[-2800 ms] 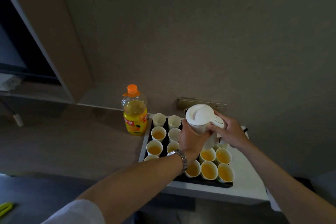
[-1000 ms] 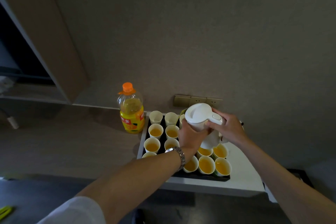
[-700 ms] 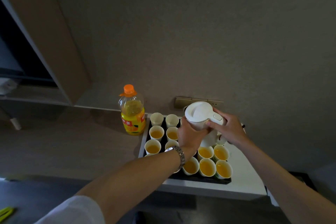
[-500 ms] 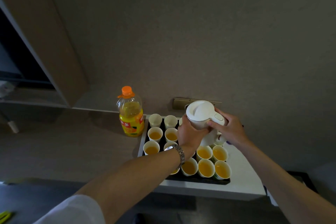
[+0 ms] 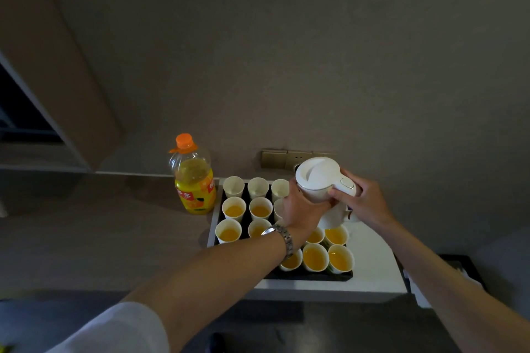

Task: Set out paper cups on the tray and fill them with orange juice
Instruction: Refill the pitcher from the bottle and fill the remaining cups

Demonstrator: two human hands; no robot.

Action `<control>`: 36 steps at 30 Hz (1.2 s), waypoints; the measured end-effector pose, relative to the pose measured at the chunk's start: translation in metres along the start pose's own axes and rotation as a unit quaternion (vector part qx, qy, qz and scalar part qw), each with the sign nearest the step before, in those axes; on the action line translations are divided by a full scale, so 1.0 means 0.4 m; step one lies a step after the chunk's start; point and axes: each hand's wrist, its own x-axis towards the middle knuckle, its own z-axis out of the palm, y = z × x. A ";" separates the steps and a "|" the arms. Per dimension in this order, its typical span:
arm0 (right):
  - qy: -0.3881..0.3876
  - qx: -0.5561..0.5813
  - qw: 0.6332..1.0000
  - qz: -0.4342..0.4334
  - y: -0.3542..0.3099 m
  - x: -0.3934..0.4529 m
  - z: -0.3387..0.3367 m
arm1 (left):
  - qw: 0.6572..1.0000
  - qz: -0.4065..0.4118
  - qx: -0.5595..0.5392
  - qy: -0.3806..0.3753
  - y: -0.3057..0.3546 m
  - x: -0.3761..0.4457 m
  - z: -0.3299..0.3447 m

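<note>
Paper cups [image 5: 233, 207] stand in rows on the black tray [image 5: 312, 274] – front ones hold orange juice, three at the back look empty. Above them the left hand [image 5: 301, 209] and right hand [image 5: 364, 200] grip a white kettle [image 5: 321, 185]; the juice bottle [image 5: 193, 180] stands just beside the tray's left edge on the desk [image 5: 100, 223]

- White kettle [image 5: 318, 185].
- White paper cups [image 5: 315, 257], several holding orange juice.
- Black tray [image 5: 312, 274] on a white surface [image 5: 372, 266].
- Clear bottle [image 5: 192, 180] with orange cap, yellow-orange juice and yellow label bearing red marks.
- Silver wristwatch [image 5: 282, 235].
- White sleeve [image 5: 120, 329].
- Gold-toned socket plate [image 5: 282, 158].
</note>
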 end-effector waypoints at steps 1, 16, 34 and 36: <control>0.001 0.000 1.000 -0.001 0.004 -0.003 -0.002 | 1.000 -0.003 0.003 -0.005 -0.001 -0.002 0.002; -0.001 -0.046 0.999 -0.020 0.015 -0.009 -0.023 | 0.999 -0.029 -0.022 -0.027 -0.025 -0.012 0.044; -0.020 -0.119 0.993 -0.008 0.019 -0.004 -0.035 | 0.997 -0.066 -0.040 -0.029 -0.050 -0.032 0.079; -0.022 -0.125 0.992 -0.009 0.018 -0.007 -0.036 | 0.996 -0.067 -0.039 -0.035 -0.054 -0.031 0.079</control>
